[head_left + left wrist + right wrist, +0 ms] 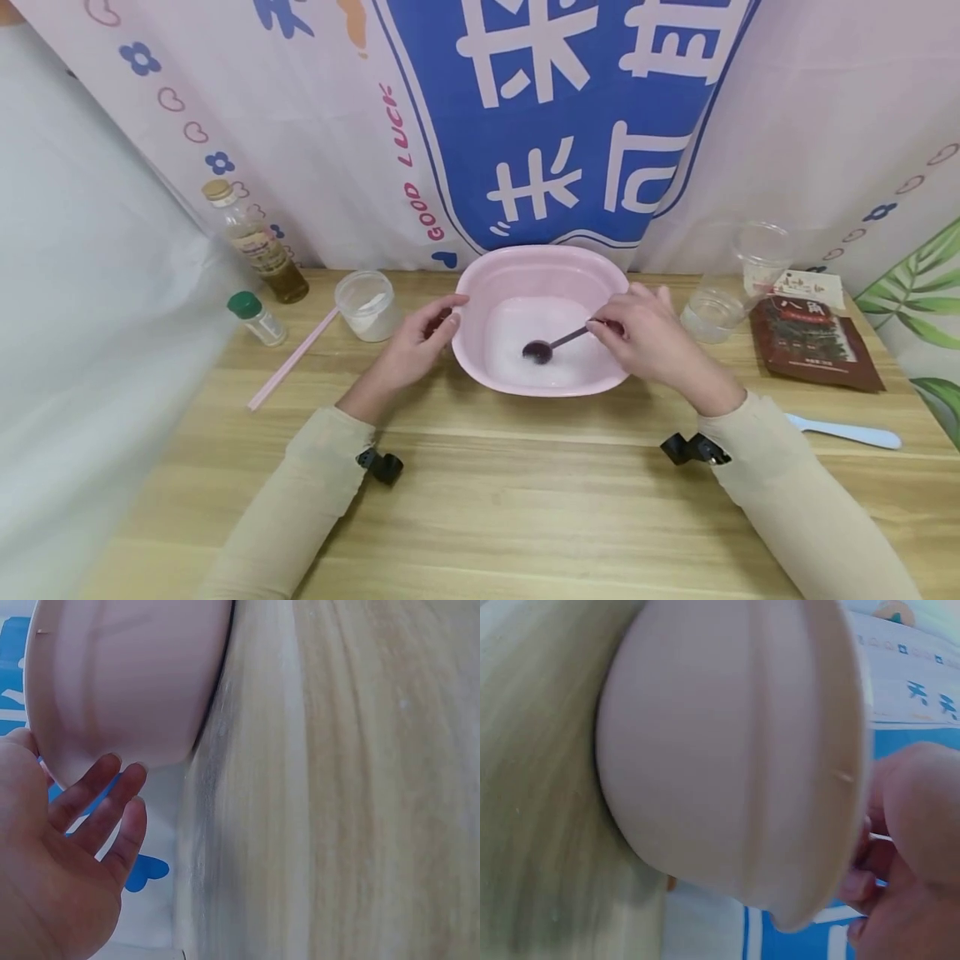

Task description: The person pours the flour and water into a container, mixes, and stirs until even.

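A pink plastic basin (pixel 540 387) stands on the table against the back cloth, with a white layer (pixel 510 333) over its bottom. My left hand (pixel 408 350) holds the basin's left rim; in the left wrist view its lower fingers (pixel 124 840) spread loosely beside the outer wall. At the right side, my right hand (pixel 645 333) pinches the handle of a small dark spoon (pixel 538 352). The spoon's bowl is down in the basin, over the white layer. In the right wrist view the basin wall (pixel 705 750) hides the spoon.
Left of the basin are a white powder tub (pixel 367 308), a pink chopstick-like stick (pixel 292 360), a green-capped shaker (pixel 258 318) and an oil bottle (pixel 258 246). To the right stand clear plastic cups (pixel 712 317), a brown spice packet (pixel 813 346) and a light-blue-handled utensil (pixel 847 431).
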A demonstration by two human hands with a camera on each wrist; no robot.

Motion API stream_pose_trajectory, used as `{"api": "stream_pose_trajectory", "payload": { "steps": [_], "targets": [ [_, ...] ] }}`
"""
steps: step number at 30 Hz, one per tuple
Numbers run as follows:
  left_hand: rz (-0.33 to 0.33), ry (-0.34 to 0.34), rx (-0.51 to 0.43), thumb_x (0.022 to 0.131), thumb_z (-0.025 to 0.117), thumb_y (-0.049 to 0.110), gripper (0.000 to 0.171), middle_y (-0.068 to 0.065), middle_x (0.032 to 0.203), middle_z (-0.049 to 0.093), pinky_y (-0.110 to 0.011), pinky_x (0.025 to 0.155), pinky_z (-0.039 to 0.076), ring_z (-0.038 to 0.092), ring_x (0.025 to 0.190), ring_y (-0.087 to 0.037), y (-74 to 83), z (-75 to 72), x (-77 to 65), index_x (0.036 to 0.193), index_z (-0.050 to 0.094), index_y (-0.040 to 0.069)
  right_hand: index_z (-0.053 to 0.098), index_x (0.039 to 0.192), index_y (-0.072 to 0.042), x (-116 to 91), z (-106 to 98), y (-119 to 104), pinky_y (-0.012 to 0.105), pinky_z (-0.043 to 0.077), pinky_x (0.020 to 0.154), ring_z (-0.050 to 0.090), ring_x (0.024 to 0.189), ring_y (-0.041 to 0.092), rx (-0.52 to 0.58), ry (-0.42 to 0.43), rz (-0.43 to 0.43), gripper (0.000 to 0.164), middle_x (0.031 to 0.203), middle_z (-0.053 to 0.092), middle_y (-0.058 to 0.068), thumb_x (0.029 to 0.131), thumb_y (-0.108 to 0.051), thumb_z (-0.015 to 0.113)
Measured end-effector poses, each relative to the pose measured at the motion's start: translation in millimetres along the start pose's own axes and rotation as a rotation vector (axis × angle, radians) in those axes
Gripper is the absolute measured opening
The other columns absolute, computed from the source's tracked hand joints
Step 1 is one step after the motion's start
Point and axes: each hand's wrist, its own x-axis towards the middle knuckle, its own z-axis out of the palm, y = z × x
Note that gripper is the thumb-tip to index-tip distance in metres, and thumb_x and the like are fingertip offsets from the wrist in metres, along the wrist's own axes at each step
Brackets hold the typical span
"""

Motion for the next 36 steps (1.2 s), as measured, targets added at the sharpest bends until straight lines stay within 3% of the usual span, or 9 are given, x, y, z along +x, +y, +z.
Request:
{"api": "stream_pose_trajectory", "payload": {
  "steps": [8,15,21,29,36],
  "targets": [
    [0.009,0.01,0.008,0.113,0.053,0.016,0.038,-0.017,0.104,0.066,-0.025,0.074,0.051,0.059,0.087,-0.025,1.4,4.8,-2.1,0.149,0.061,0.007,0.082,0.098,-0.003,5,8,7,0.05,0.03,0.085,0.054,0.089,0.033,-0.049,0.111,0.053,0.013,0.088,0.076,0.01,0.1,-0.012,0.073],
    [0.021,0.018,0.01,0.113,0.052,0.016,0.038,-0.017,0.102,0.065,-0.024,0.073,0.05,0.058,0.084,-0.025,0.1,4.8,-1.5,0.149,0.061,0.006,0.081,0.096,-0.002,-8,-2,17,0.049,0.029,0.085,0.052,0.087,0.032,-0.06,0.182,0.047,0.011,0.081,0.071,0.009,0.098,-0.01,0.074],
    [0.021,0.021,0.006,0.113,0.052,0.016,0.038,-0.017,0.099,0.065,-0.024,0.071,0.05,0.06,0.084,-0.034,0.5,4.0,-2.7,0.149,0.061,0.006,0.08,0.095,-0.001,-16,-5,25,0.046,0.026,0.084,0.051,0.083,0.029,0.0,0.283,-0.054,0.004,0.078,0.068,0.008,0.094,-0.004,0.078],
    [0.013,0.008,-0.006,0.114,0.052,0.016,0.038,-0.017,0.101,0.065,-0.024,0.072,0.05,0.061,0.086,-0.034,-0.5,4.7,-1.4,0.149,0.06,0.007,0.08,0.097,0.0,-12,2,30,0.054,0.035,0.082,0.06,0.087,0.037,-0.257,0.349,-0.204,0.01,0.091,0.076,0.015,0.095,-0.009,0.076],
    [0.011,0.004,-0.017,0.114,0.051,0.015,0.038,-0.017,0.101,0.064,-0.024,0.073,0.05,0.06,0.087,-0.037,-1.5,3.9,-2.2,0.15,0.059,0.006,0.077,0.094,-0.001,-18,2,28,0.055,0.036,0.086,0.059,0.088,0.037,-0.295,0.343,-0.24,0.012,0.091,0.076,0.015,0.097,-0.01,0.071]
  ]
}}
